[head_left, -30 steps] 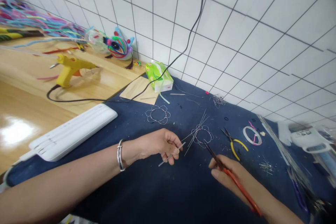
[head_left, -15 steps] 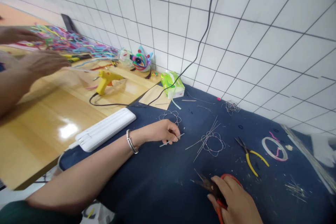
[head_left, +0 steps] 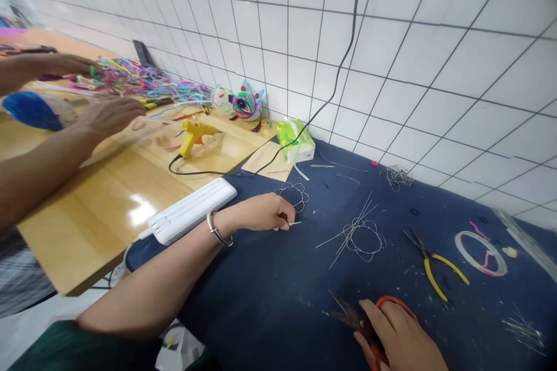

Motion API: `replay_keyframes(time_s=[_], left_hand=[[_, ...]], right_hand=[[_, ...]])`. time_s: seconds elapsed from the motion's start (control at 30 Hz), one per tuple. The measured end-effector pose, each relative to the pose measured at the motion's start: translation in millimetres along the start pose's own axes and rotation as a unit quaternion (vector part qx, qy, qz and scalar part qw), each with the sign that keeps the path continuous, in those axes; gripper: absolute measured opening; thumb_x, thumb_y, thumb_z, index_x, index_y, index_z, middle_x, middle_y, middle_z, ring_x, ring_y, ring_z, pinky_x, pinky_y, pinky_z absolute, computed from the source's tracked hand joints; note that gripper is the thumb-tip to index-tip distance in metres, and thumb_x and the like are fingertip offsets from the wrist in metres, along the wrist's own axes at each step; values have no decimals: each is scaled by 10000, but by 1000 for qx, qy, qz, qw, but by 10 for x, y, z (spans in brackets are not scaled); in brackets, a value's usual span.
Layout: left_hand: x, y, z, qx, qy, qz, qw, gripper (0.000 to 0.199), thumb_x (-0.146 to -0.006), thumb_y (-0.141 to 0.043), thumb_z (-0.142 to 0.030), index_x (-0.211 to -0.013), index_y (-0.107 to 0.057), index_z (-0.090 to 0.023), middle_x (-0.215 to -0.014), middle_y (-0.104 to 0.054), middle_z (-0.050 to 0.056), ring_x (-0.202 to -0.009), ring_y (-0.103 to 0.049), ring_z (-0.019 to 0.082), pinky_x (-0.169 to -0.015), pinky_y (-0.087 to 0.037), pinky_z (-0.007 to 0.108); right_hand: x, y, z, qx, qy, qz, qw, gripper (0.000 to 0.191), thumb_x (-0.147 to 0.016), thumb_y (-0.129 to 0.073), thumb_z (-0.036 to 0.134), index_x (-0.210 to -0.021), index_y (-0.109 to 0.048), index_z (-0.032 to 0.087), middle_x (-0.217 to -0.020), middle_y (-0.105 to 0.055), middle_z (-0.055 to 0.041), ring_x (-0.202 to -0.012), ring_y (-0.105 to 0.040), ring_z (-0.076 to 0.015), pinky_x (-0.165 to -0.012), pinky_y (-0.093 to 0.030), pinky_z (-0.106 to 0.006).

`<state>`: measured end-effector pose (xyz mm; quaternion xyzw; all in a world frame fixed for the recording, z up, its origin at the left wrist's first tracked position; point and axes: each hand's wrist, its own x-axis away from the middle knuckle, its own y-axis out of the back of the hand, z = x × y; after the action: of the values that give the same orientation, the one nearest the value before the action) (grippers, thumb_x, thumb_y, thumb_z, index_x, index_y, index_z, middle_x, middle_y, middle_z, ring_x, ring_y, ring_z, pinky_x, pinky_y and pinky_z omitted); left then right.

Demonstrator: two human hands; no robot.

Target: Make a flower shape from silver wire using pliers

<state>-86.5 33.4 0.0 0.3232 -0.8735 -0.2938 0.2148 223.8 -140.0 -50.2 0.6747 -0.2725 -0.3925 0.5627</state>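
My left hand (head_left: 272,213), wearing a silver bangle (head_left: 219,229) at the wrist, pinches a thin pale rod (head_left: 296,222); most of its length is hidden by the fingers. Just behind that hand a wire flower shape (head_left: 306,195) lies on the dark blue mat. Red-handled scissors (head_left: 348,315) are gripped in my right hand (head_left: 404,333) at the front, their blades slightly apart and pointing left. Between the two hands lie several straight wires (head_left: 354,229), crossing a second wire flower shape (head_left: 369,253).
Yellow-handled pliers (head_left: 430,281) and a white ring-shaped coil (head_left: 461,249) lie at right. Left are a white power strip (head_left: 194,208), a yellow glue gun (head_left: 191,138) with a black cord, and a co-worker's hands (head_left: 115,114) near colourful pipe cleaners (head_left: 169,88). A green tissue pack (head_left: 296,139) stands by the wall.
The view has swung left, so things sit further right. My left hand has turned over the rod, which now shows only at one end. The scissors stay in my right hand.
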Motion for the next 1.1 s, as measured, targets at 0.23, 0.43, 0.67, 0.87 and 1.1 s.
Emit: replay_keyframes(time_s=[0.23, 0.43, 0.67, 0.87, 1.1], left_hand=[[-66, -187, -48, 248, 38, 62, 966, 130, -689, -621, -245, -795, -643, -174, -641, -611, 7, -592, -582, 127, -500, -413, 203], [-121, -382, -121, 378, 36, 98, 920, 164, -662, -673, -254, -796, -644, -163, -621, -598, -4, -563, -583, 108, -485, -419, 188], [-112, -565, -234, 472, -1, 49, 880, 177, -677, -679, -247, -793, -610, -132, -639, -603, 4, -552, -576, 95, -498, -427, 189], [-91, -586, -261, 488, -18, 8, 872, 182, -682, -682, -250, -767, -589, -120, -616, -597, 9, -571, -580, 106, -517, -433, 196], [-71, -596, -305, 489, -25, -4, 872, 175, -677, -684, -240, -748, -591, -109, -632, -596, 11, -578, -566, 97, -539, -436, 205]], right_hand=[[-40, 286, -89, 1, 64, 60, 996, 531, -600, -614, 232, -1124, -551, 176, -813, -620, -90, -705, -613, -231, -595, -542, -340], [-156, 582, -72, -55, 93, 90, 990, 356, -695, -562, 205, -1049, -592, 235, -831, -645, -62, -721, -612, -229, -640, -513, -348], [-913, 700, 159, -326, -141, 31, 934, 123, -804, -508, 205, -822, -624, 239, -738, -597, 16, -655, -552, -107, -614, -434, -213], [-1324, 517, 263, -384, -219, -35, 896, 68, -752, -564, 226, -772, -627, 208, -705, -580, 16, -622, -528, -104, -585, -410, -208], [-1381, 458, 272, -430, -259, -31, 864, 100, -754, -556, 259, -716, -620, 193, -681, -590, 13, -624, -524, -116, -579, -399, -218]])
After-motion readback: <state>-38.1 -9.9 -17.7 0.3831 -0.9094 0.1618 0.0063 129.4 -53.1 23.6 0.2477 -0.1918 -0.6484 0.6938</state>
